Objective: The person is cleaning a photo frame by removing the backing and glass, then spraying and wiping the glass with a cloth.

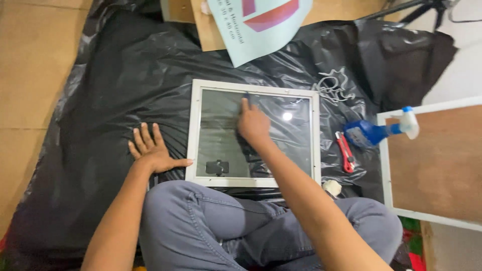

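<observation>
One printed sheet, pale blue-green with a red and purple angular shape and a line of dark print along its left edge, lay tilted beyond the far edge of the white picture frame, its lower corner pointing toward the frame. Under it lay a flat brown cardboard piece, partly covered. One spray bottle, blue with a white trigger head, lay on its side right of the frame, bearing a pale label too small to make out.

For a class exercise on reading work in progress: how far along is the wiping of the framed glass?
Done: the spray bottle lies set aside on the black plastic sheet. In hand: the right hand presses on the glass of the white frame near its top, left hand flat beside it. Left: the streaky left part of the glass.
</observation>
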